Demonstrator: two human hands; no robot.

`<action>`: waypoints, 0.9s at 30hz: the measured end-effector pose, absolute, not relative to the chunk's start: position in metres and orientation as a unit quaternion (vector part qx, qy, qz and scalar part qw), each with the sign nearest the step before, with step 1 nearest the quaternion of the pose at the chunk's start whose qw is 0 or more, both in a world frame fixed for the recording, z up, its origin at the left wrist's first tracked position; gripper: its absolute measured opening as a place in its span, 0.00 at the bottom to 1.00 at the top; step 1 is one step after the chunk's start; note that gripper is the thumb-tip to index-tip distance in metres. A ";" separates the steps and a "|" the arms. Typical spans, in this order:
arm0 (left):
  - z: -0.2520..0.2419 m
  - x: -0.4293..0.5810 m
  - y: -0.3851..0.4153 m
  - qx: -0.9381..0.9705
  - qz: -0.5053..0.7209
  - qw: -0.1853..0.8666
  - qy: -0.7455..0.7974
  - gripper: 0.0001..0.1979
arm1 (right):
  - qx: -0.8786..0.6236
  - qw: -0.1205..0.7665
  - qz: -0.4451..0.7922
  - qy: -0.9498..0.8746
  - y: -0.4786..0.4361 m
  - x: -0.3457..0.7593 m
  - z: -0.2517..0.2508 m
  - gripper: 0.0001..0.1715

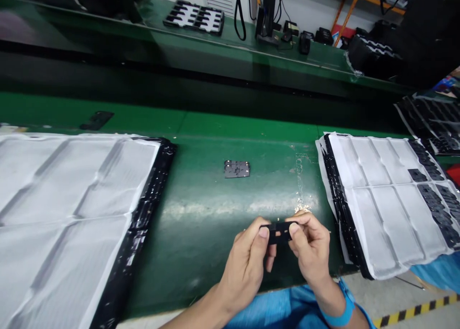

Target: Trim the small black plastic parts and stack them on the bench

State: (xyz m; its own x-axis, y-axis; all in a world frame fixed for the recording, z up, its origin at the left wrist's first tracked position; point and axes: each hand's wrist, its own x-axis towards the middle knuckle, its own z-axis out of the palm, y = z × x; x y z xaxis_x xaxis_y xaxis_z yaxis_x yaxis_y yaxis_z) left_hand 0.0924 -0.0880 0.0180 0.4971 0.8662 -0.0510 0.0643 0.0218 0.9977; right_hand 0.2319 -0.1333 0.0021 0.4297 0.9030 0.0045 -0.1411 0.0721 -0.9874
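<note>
Both of my hands hold one small flat black plastic part [279, 232] over the near edge of the green bench [215, 214]. My left hand [247, 262] pinches its left end between thumb and fingers. My right hand [311, 245] pinches its right end the same way. A second, similar black part [236, 168] lies flat on the bench farther out, apart from both hands.
A black tray stack covered with white sheet [72, 209] lies at the left. Another covered stack [388, 204] sits at the right, with several black parts [436, 199] on its far side. A tray of parts [194, 17] and cables stand on the rear shelf.
</note>
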 end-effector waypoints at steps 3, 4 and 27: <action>0.017 0.091 -0.089 0.651 0.333 0.574 0.368 0.22 | -0.552 0.649 0.403 -0.334 -0.132 0.234 0.002 0.12; 0.017 0.090 -0.089 0.660 0.333 0.566 0.365 0.21 | -0.553 0.648 0.411 -0.325 -0.132 0.235 0.001 0.13; 0.022 0.084 -0.091 0.640 0.268 0.620 0.367 0.20 | -0.550 0.585 0.554 -0.221 -0.129 0.242 0.013 0.16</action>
